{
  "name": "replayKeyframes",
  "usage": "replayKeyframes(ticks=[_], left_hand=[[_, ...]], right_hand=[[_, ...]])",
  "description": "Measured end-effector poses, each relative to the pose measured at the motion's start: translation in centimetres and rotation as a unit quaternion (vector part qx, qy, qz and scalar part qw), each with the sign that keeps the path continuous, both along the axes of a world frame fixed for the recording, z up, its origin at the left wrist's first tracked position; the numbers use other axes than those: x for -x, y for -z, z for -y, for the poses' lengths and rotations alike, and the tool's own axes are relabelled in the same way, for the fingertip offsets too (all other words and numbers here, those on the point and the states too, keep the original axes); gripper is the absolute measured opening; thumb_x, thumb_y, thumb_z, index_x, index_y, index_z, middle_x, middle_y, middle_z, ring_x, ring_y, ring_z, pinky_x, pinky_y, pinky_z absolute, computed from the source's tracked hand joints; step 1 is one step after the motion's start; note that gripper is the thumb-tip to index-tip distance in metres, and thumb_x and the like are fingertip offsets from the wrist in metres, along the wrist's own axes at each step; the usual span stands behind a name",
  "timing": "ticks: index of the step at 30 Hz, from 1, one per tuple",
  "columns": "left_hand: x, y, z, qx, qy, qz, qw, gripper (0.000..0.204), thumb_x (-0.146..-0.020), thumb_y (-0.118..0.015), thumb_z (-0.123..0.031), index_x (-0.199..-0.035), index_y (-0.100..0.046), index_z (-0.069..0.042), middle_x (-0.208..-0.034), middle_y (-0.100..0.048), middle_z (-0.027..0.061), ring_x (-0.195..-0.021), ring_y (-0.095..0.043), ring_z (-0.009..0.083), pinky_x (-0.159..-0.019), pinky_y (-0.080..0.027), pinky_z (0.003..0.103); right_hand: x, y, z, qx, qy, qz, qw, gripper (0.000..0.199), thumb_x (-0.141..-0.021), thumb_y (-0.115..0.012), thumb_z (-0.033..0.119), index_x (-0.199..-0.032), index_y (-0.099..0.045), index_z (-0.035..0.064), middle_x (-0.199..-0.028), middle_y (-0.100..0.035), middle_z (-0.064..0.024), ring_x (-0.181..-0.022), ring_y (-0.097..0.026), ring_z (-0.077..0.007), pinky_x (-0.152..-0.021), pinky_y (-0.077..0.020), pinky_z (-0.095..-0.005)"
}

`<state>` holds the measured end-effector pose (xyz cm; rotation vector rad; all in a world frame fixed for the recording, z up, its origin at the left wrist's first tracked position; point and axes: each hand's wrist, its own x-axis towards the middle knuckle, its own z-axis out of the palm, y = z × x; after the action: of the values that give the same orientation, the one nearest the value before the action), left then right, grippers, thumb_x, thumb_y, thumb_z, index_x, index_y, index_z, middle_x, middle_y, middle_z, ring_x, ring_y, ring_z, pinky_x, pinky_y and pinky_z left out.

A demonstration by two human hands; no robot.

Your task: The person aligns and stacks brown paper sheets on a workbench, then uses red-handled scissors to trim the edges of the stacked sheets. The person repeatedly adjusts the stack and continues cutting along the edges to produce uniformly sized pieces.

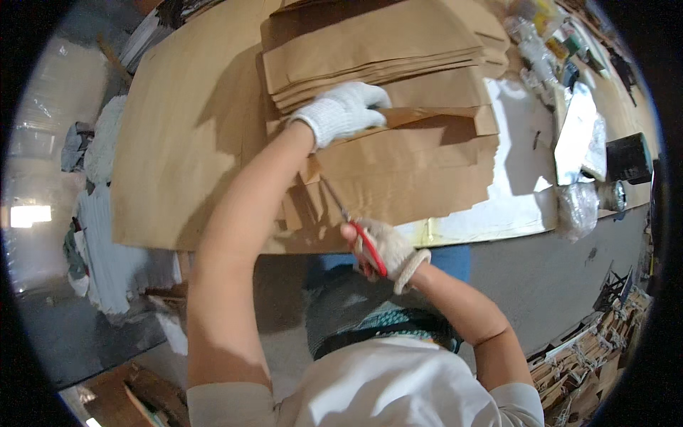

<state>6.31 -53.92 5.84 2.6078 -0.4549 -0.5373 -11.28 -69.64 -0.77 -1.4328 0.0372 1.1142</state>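
My left hand, in a white knit glove, is over the stacked brown paper bags. Its thumb and fingers are apart, close to the raised folded edge of a brown paper bag lying in front. Nearer to me, my right hand wears a cream glove with some fingertips bare. It grips scissors with red handles. Their thin blades point up and left toward a small brown flap below my left wrist. Whether the blades touch paper I cannot tell.
The bags lie on a wooden tabletop, with a white sheet under their right side. Plastic wrap, a dark cup-like container and clutter line the right. Grey cloth hangs at left; bundled cardboard sits lower right.
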Motion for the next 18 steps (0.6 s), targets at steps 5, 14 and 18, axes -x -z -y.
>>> replayKeyframes(ticks=[5, 14, 18], left_hand=[[-6.1, -4.9, -2.0, -0.137, -0.134, 0.428, 0.883, 0.026, -0.088, -0.065, -0.026, -0.111, -0.069, -0.013, -0.107, -0.069, 0.0124, -0.103, -0.064, 0.0328, -0.093, -0.051, 0.043], [8.2, -0.2, 0.5, -0.057, 0.103, 0.267, 0.956, 0.054, -0.078, -0.072, -0.024, -0.129, -0.06, -0.009, -0.134, -0.058, 0.0163, -0.127, -0.053, 0.0341, -0.11, -0.04, 0.046], [10.5, 5.0, 0.2, -0.179, 0.1, 0.343, 0.917, 0.046, -0.086, -0.059, -0.017, -0.132, -0.058, -0.008, -0.141, -0.055, 0.0165, -0.129, -0.053, 0.0348, -0.111, -0.04, 0.048]], right_hand=[[0.8, 0.5, 3.9, 0.013, -0.011, 0.024, 1.0, 0.049, -0.099, -0.053, 0.056, -0.088, -0.056, 0.0081, -0.059, -0.05, -0.0011, -0.051, -0.056, -0.0134, -0.045, -0.0451, -0.0305], [-1.1, -1.0, 10.7, 0.028, 0.223, 0.094, 0.97, 0.02, -0.097, -0.064, 0.023, -0.101, -0.055, 0.0055, -0.064, -0.054, -0.0029, -0.052, -0.057, -0.0143, -0.047, -0.0474, -0.03], [-5.9, -2.1, 14.1, 0.164, 0.287, 0.396, 0.857, 0.006, -0.097, -0.055, 0.009, -0.101, -0.055, 0.0046, -0.083, -0.065, -0.0056, -0.067, -0.061, -0.0101, -0.057, -0.0505, -0.0254]])
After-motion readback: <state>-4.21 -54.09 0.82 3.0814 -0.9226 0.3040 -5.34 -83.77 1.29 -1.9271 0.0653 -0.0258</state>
